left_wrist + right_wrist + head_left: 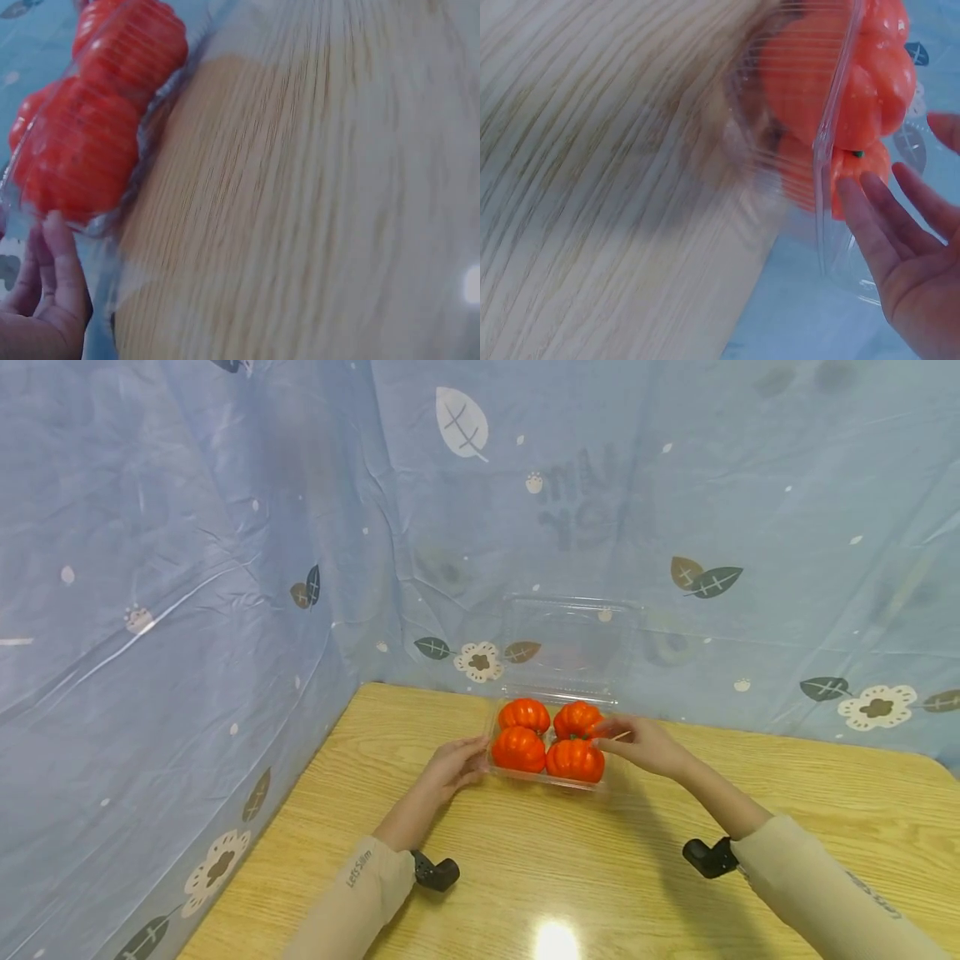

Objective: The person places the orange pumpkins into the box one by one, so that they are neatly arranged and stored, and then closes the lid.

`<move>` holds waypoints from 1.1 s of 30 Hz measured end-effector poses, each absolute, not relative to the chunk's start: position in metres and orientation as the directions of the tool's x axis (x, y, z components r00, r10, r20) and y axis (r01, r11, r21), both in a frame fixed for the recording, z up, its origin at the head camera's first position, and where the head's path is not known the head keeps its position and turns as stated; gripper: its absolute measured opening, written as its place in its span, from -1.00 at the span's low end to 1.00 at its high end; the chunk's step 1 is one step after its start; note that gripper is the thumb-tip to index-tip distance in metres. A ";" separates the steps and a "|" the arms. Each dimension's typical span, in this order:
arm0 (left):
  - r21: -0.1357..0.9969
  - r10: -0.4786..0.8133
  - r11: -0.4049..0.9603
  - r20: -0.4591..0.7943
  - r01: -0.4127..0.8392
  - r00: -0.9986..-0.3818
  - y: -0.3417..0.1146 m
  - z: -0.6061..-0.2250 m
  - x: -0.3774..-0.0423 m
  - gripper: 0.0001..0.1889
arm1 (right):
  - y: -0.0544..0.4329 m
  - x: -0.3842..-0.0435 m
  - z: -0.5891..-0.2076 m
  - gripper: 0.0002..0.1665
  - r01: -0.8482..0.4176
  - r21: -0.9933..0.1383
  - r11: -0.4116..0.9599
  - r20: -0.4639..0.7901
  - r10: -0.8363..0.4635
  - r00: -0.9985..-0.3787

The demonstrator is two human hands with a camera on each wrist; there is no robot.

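Open left hand, right hand touching tomato tray

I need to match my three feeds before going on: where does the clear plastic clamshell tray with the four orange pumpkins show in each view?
Head: the clear plastic clamshell tray sits mid-frame at the table's far edge, lid up, between both hands.
Left wrist: upper left, just above the left hand.
Right wrist: upper right, beside the right hand.
Shared landmark: the orange pumpkins on the light wooden table.

A staged recording booth: leaf-print sheets curtain a wooden table.
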State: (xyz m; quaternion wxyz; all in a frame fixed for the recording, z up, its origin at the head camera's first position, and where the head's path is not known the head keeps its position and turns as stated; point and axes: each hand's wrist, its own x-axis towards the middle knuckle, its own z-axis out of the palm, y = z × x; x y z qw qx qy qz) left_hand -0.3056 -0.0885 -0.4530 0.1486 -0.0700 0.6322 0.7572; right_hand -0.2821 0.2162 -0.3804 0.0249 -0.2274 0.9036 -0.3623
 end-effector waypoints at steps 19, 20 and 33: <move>0.980 -0.021 -0.045 -0.195 -0.194 -0.981 -0.085 -0.420 -0.365 -0.64 | 0.239 -0.298 -0.369 -0.52 -0.219 -0.714 0.665 0.095 -0.218 -0.971; 0.982 -0.035 -0.022 -0.187 -0.187 -0.982 -0.085 -0.417 -0.368 -0.65 | 0.240 -0.300 -0.367 -0.51 -0.211 -0.717 0.664 0.087 -0.215 -0.973; 0.974 -0.110 0.226 -0.003 -0.028 -0.994 -0.070 -0.369 -0.399 -0.73 | 0.246 -0.326 -0.335 -0.33 -0.125 -0.619 0.775 0.061 -0.111 -0.992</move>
